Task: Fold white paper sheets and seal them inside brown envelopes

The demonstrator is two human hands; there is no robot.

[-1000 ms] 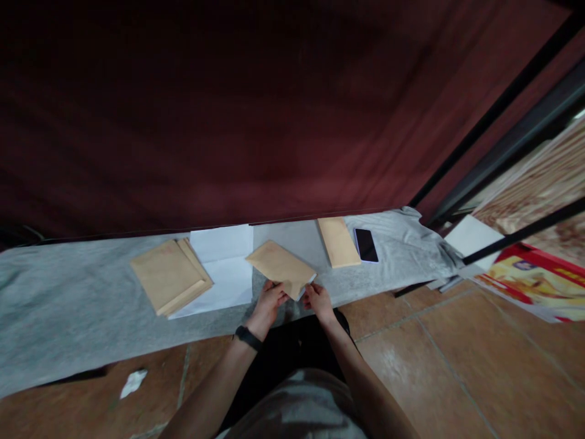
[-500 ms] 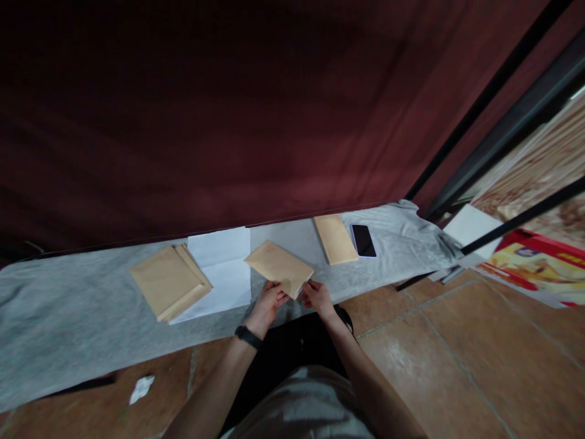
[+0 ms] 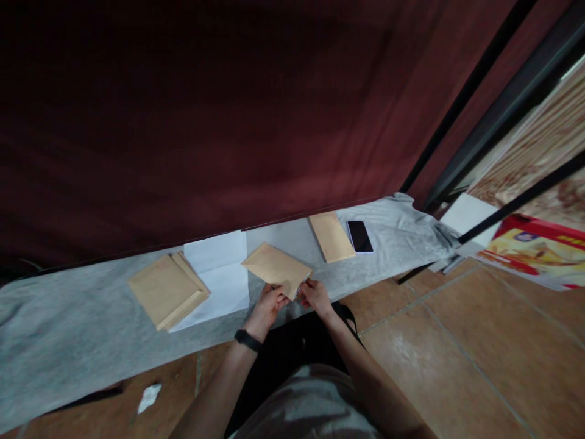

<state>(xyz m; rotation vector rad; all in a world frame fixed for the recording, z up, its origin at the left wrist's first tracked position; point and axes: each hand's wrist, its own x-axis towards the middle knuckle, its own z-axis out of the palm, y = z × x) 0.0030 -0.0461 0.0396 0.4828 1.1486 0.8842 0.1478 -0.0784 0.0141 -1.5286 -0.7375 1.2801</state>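
Envelope [image 3: 276, 268] slants here, left fingers [image 3: 275, 296] pinching its near edge, right fingers [image 3: 308, 290] grasping its right end, apparently for steadiness!

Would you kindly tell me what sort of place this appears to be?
Probably an indoor room, perhaps a makeshift workspace: brown envelopes, a cloth-covered table and a tiled floor.

Head-worn view; forward and downward
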